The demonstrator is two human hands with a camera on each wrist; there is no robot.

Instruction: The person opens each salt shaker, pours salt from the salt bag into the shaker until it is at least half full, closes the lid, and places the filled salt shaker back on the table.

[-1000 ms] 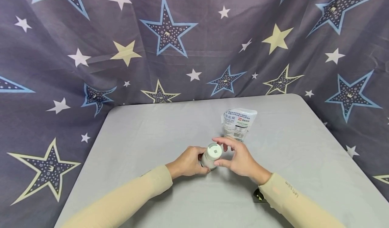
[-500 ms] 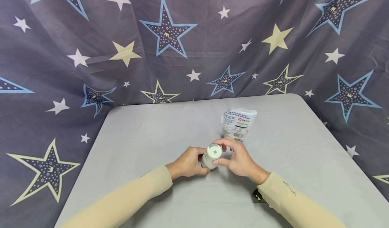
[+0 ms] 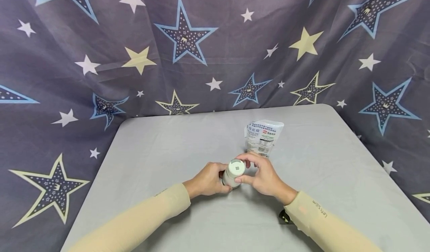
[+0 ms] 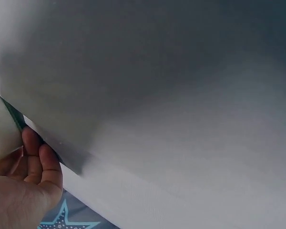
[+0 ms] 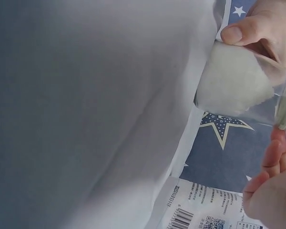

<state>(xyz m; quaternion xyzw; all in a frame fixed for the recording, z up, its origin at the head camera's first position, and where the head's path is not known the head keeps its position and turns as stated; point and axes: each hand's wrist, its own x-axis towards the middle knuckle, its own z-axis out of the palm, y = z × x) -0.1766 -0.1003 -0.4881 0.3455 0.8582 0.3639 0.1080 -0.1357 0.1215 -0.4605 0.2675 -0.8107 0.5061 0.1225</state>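
Observation:
A clear jar (image 5: 236, 81) partly filled with white granules stands on the table, with a pale lid (image 3: 237, 167) that has a small grey square on top. My left hand (image 3: 209, 179) grips the jar's body low down, thumb on the near side. My right hand (image 3: 267, 176) holds the lid's rim between thumb and fingers. In the right wrist view the jar shows sideways, the left thumb across its base end and the right fingers at the lid end. The left wrist view catches only part of the left hand (image 4: 24, 186) at the jar's side.
A white printed bag (image 3: 263, 135), with a barcode and dark lettering, stands just behind the right hand. A small black item with a yellow mark (image 3: 284, 217) lies partly under the right sleeve. A star-patterned curtain (image 3: 215, 39) hangs beyond the table's (image 3: 174, 140) far edge.
The right index finger has drawn in from beyond the lid onto its rim, and the lid's markings have turned slightly. The left hand and jar have stayed in place.

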